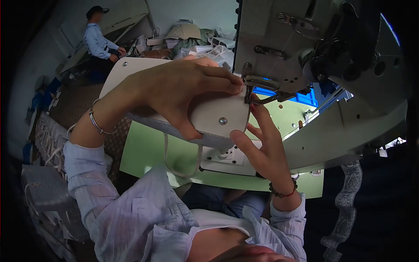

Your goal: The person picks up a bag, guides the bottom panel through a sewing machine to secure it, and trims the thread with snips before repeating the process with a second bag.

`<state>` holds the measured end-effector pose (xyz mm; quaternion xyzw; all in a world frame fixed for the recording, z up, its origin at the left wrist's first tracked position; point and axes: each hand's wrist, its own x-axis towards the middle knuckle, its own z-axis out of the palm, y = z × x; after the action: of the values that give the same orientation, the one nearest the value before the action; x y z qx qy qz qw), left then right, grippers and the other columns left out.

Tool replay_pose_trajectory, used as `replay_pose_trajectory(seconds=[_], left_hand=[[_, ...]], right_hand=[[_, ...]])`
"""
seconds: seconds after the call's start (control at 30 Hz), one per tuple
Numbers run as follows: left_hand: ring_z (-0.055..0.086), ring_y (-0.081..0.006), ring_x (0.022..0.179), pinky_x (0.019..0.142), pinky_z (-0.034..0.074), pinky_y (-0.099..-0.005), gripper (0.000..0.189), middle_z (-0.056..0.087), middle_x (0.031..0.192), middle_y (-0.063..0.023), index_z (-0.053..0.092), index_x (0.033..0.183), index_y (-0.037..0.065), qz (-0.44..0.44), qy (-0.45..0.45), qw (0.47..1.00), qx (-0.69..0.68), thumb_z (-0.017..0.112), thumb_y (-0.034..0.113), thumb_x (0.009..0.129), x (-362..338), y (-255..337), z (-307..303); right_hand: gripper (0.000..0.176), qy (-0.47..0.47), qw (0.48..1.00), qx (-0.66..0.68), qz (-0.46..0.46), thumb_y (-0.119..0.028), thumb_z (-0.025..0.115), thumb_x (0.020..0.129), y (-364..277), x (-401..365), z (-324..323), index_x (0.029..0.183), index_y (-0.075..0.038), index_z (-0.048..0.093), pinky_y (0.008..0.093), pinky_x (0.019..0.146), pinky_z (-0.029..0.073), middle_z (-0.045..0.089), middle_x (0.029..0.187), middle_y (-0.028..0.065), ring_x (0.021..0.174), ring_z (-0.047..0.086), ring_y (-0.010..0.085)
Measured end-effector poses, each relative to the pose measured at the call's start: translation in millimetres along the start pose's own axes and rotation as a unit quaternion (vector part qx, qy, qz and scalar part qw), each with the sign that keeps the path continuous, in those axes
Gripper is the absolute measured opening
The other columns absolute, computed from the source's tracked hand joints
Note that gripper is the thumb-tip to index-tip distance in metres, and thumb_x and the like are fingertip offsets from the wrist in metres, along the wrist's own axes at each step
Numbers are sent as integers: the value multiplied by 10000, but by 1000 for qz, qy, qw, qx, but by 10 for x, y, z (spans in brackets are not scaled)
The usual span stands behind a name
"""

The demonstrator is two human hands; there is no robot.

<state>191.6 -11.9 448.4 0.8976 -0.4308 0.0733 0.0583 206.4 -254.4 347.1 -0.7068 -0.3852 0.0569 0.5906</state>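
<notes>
A white handbag [214, 109] with round metal studs on its flat base is held up at the sewing machine [279, 39]. Its right end meets the machine's presser foot [248, 94]. My left hand [170, 87] lies across the bag from the left, fingertips on the panel near the foot and thumb along the front edge. With my right hand [264, 146], I grip the right end, thumb at the lower corner and fingers partly hidden behind. A thin white strap [166, 150] hangs beneath the bag. The stitching point is too small to make out.
Below the bag is a green table [144, 153] with a metal plate [222, 155] set in it. A blue crate [307, 97] stands behind. Bags and materials [187, 35] are heaped at the back, where another person [98, 41] sits. Lace trim [347, 201] hangs at right.
</notes>
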Motion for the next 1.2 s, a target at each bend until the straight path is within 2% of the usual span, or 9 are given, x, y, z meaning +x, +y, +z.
replay_pose_trajectory(seconds=[0.43, 0.8, 1.13, 1.2], left_hand=[[608, -321, 1091, 922, 474, -423, 907, 600, 1230, -141, 551, 1299, -8, -19, -10, 1000, -15, 786, 367, 507, 41, -62, -20], [628, -324, 1013, 869, 495, -416, 869, 621, 1090, -138, 560, 1254, -8, -33, -3, 997, -71, 814, 363, 511, 62, -173, 38], [635, -313, 973, 840, 510, -386, 822, 617, 1055, -133, 574, 1227, -3, -70, 12, 991, -114, 849, 274, 504, 67, -182, 31], [636, -306, 977, 842, 515, -378, 812, 619, 1057, -132, 577, 1223, -3, -83, 10, 988, -129, 852, 260, 506, 72, -161, 32]], right_hand=[[827, 14, 999, 47, 7, -332, 693, 891, 73, 88, 22, 1480, 57, 261, 464, 1022, 416, 427, 1436, 225, 1344, 433, 326], [669, 27, 997, 69, -3, -261, 631, 945, 107, 173, 72, 1432, 80, 324, 356, 1065, 365, 496, 1359, 194, 1287, 470, 257], [602, 40, 995, 92, -6, -287, 595, 967, 155, 268, 224, 1390, 65, 351, 360, 1037, 380, 501, 1291, 194, 1176, 514, 261], [613, 58, 996, 55, -31, -305, 591, 969, 185, 291, 265, 1393, 55, 333, 367, 1030, 385, 484, 1289, 195, 1173, 509, 270]])
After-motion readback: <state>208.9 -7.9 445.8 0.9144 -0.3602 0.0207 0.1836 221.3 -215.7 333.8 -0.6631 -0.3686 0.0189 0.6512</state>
